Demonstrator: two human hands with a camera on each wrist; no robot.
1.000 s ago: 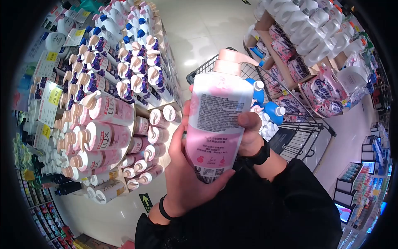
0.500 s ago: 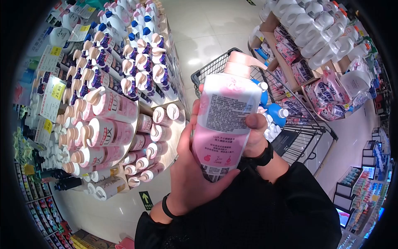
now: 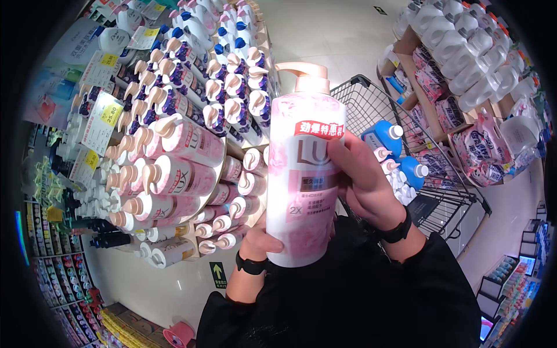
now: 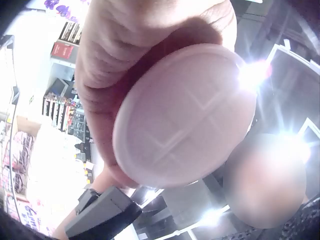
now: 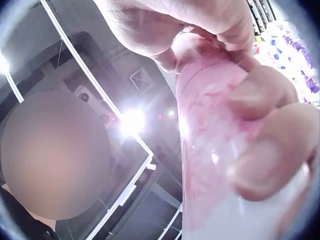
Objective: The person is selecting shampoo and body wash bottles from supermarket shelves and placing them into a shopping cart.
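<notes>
- Your pump bottle (image 3: 304, 174) stands upright in front of your chest, long axis vertical, pump head on top, label facing you.
- Your left hand (image 3: 258, 243) cups the base from below, fingers curled round it.
- Your right hand (image 3: 362, 185) wraps the mid-body from the right, fingers (image 5: 260, 95) curled and pressed against it.
- Shelf bottles (image 3: 174, 174) stand to the left; the shopping cart (image 3: 360, 98) stands behind and to the right.
</notes>
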